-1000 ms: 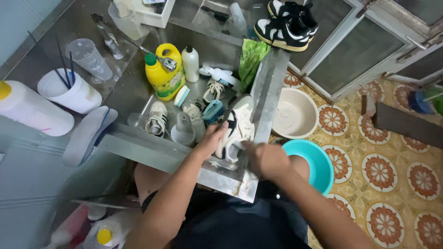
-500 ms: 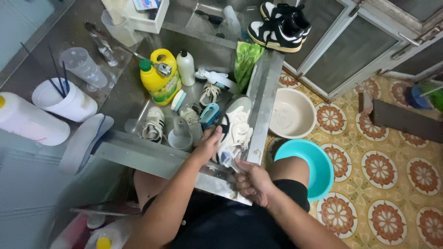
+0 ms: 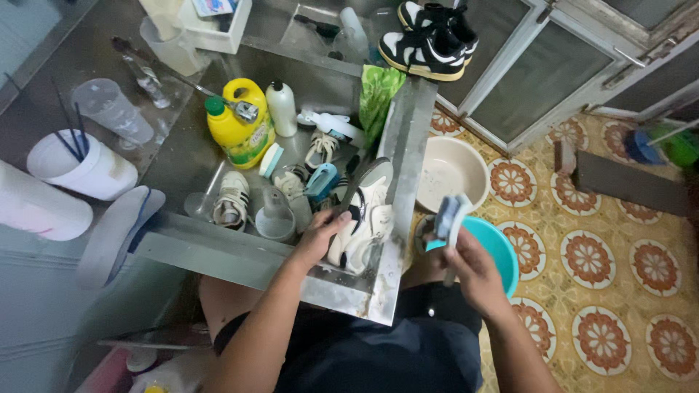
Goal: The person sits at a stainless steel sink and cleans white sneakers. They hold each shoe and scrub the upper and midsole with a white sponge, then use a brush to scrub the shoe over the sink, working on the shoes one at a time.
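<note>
My left hand (image 3: pixel 322 234) grips a white and black sneaker (image 3: pixel 364 218) that lies in the near right corner of a steel sink (image 3: pixel 255 256). My right hand (image 3: pixel 466 266) is out past the sink's right edge and holds a blue and white scrub brush (image 3: pixel 448 218) above a teal basin (image 3: pixel 502 251) on the floor. Another small white sneaker (image 3: pixel 233 200) lies in the sink to the left, beside an upturned clear cup (image 3: pixel 277 218).
A yellow detergent jug (image 3: pixel 240 131), a white bottle (image 3: pixel 282 108) and a green bag (image 3: pixel 378 98) sit at the sink's back. A beige bowl (image 3: pixel 451 171) stands on the patterned tile floor. Black and white sneakers (image 3: pixel 429 36) rest on the counter's far end. White cups (image 3: pixel 80 167) stand left.
My right hand has moved from the sneaker at the sink's edge out to the right and now holds the brush over the teal basin. My left hand stays on the sneaker.
</note>
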Demonstrator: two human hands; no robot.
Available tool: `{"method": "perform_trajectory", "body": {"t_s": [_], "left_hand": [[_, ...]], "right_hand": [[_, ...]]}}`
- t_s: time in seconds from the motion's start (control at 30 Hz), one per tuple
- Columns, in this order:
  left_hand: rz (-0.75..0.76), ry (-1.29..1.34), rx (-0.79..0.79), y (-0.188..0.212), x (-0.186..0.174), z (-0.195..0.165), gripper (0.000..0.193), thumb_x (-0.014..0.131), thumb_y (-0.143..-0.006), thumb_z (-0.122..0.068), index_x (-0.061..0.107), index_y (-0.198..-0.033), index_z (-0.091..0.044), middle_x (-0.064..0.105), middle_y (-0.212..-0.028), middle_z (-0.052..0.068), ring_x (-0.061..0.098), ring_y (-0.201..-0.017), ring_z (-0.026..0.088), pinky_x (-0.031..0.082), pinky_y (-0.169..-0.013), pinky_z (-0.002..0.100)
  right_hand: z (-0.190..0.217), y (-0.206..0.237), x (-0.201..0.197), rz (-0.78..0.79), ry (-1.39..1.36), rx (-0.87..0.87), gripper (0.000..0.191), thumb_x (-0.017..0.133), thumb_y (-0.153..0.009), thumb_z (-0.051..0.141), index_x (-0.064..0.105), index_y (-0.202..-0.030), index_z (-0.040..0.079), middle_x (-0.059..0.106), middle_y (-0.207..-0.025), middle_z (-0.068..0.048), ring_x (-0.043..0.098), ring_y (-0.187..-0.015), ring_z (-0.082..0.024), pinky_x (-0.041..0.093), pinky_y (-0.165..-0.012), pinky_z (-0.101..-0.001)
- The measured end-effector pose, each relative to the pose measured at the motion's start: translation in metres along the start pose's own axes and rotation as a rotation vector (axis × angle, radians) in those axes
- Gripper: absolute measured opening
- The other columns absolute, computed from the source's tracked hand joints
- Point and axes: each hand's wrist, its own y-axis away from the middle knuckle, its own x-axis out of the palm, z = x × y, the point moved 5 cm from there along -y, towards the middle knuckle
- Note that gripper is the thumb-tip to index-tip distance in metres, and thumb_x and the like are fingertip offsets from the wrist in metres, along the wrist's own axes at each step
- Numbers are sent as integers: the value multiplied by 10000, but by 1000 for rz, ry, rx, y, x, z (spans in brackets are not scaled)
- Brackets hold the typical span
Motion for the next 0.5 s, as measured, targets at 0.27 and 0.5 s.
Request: {"method": "perform_trajectory", "body": {"t_s": [0.27, 0.5], "left_hand": [[-288, 429, 85, 33, -55, -14, 448, 581, -981, -322, 627, -1340, -58, 667, -1292, 66, 636, -1166, 184, 485, -1017, 344], [-242, 793, 135, 21, -108, -10, 538, 503, -1015, -403, 585, -1373, -10, 682, -1308, 141, 648, -1204, 296, 492, -1059, 443]], "right_hand": [[-48, -30, 1, -217, -98, 196, 196, 570, -1044, 187, 690, -1106, 45, 597, -841, 60, 454, -685, -43, 345, -583, -231], [-67, -99, 96, -54, -250, 222, 196, 746, -951, 213, 610, -934, 73, 544, -751, -3, 488, -641, -131, 389, -554, -324]]}}
